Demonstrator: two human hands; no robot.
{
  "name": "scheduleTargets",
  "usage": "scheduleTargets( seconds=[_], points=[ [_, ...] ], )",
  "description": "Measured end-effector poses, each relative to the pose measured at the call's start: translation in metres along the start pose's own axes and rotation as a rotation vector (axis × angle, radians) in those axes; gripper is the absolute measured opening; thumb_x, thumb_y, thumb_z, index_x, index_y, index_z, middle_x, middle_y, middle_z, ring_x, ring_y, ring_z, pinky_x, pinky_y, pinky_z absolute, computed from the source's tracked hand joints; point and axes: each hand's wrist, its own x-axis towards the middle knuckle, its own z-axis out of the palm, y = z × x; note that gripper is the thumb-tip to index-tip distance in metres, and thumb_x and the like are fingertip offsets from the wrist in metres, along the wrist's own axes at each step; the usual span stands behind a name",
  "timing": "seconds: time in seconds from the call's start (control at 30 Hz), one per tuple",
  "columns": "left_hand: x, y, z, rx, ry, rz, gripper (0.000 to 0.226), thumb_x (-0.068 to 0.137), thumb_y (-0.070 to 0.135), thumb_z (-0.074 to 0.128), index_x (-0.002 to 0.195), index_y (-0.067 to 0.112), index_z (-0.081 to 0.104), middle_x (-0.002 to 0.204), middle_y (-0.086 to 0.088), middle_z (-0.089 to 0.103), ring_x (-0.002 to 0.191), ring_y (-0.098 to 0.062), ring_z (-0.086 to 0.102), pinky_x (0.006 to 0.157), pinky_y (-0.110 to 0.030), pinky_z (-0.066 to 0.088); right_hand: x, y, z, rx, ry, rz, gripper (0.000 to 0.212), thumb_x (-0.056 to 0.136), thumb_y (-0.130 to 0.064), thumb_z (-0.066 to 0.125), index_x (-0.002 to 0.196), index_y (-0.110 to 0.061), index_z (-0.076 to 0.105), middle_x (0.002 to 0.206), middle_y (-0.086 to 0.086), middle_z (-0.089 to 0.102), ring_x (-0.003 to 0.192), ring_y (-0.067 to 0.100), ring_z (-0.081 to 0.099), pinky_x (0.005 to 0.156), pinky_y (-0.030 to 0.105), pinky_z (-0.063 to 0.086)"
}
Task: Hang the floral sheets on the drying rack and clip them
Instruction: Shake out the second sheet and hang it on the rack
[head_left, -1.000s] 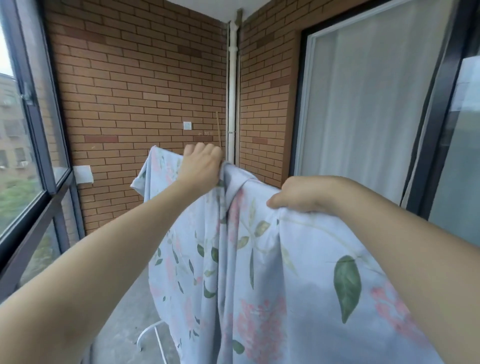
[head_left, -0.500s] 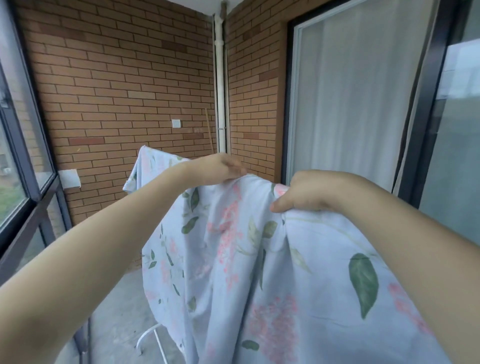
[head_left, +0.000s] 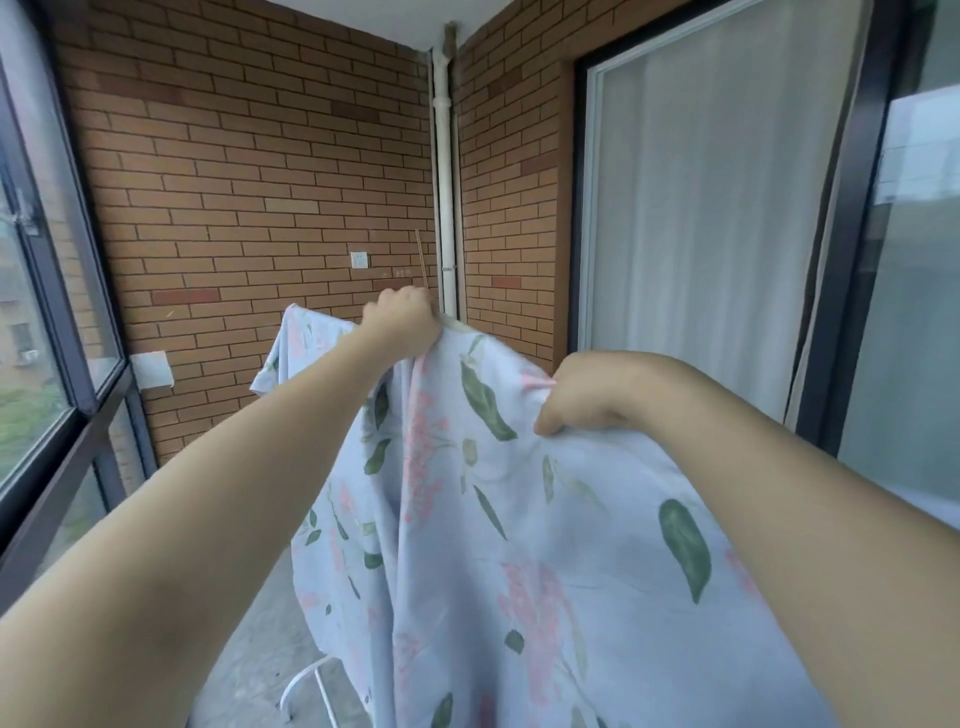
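The floral sheet (head_left: 467, 519) drapes over a white drying rack (head_left: 306, 680) standing on the concrete floor (head_left: 249, 665).

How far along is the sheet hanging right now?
Partly done: the floral sheet already drapes over the drying rack, mostly hidden beneath. In hand: the left hand and right hand each grip its top edge, spreading it. Left: no clips are visible, so clipping remains.

Legible text, labels, brands, numbers, signs: none. Floral sheet (head_left: 519, 519): printed leaves and pink blossoms only, no lettering. White wall plate (head_left: 359, 259) on the brick wall above the sheet: blank, no marking readable.
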Motion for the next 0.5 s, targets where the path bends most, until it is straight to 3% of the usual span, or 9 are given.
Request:
scheduleTargets(
  seconds=[0.07,0.13,0.2,0.3,0.4,0.5],
  points=[
    [-0.008,0.01,-0.002,-0.398,-0.153,0.098,0.025,0.095,0.013,0.041,0.105,0.008,0.064,0.105,-0.004,0.065,0.102,-0.028,0.057,0.091,-0.039,0.046,-0.001,0.005,-0.003,-0.018,-0.025,0.013,0.02,0.085,-0.028,0.063,0.093,-0.011,0.056,0.081,0.003,0.057,0.066,0.021,0.052,0.058,0.026,0.038],
    [-0.026,0.014,0.0,-0.64,-0.282,0.223,0.032,0.098,0.035,0.047,0.099,0.01,0.068,0.099,-0.002,0.069,0.095,-0.019,0.063,0.089,-0.032,0.047,-0.001,0.011,-0.005,-0.011,-0.046,0.022,0.022,0.085,-0.029,0.065,0.098,-0.011,0.06,0.091,0.005,0.062,0.076,0.024,0.057,0.066,0.028,0.043],
    [-0.042,0.012,0.014,-0.567,-0.297,0.306,0.054,0.096,0.053,0.041,0.085,0.005,0.063,0.085,-0.004,0.065,0.082,-0.017,0.06,0.085,-0.034,0.046,-0.001,0.014,-0.005,-0.02,-0.06,0.025,0.03,0.084,-0.029,0.067,0.107,-0.011,0.062,0.102,0.006,0.066,0.09,0.026,0.063,0.077,0.031,0.049],
    [-0.04,0.001,0.044,-0.458,-0.09,0.282,0.054,0.101,0.046,0.032,0.062,0.011,0.044,0.066,-0.007,0.053,0.075,-0.024,0.054,0.081,-0.041,0.042,0.004,0.008,-0.001,-0.043,-0.048,0.009,0.035,0.083,-0.031,0.069,0.111,-0.013,0.06,0.106,0.005,0.065,0.092,0.026,0.063,0.078,0.03,0.048],
    [-0.035,0.003,0.054,-0.501,0.054,0.195,0.05,0.096,0.039,0.03,0.063,0.005,0.047,0.068,-0.009,0.057,0.082,-0.026,0.051,0.089,-0.044,0.039,0.006,0.001,0.002,-0.02,-0.01,0.0,0.04,0.084,-0.051,0.062,0.098,-0.014,0.055,0.091,0.001,0.06,0.087,0.024,0.059,0.075,0.03,0.044],
    [-0.038,0.009,0.059,-0.509,0.1,0.234,0.045,0.091,0.034,0.027,0.065,0.004,0.047,0.071,-0.009,0.057,0.079,-0.024,0.044,0.084,-0.042,0.037,0.011,0.003,0.004,-0.022,0.025,-0.026,0.053,0.093,-0.061,0.04,0.111,-0.014,0.055,0.101,0.002,0.058,0.096,0.024,0.056,0.085,0.033,0.045]
  ],
)
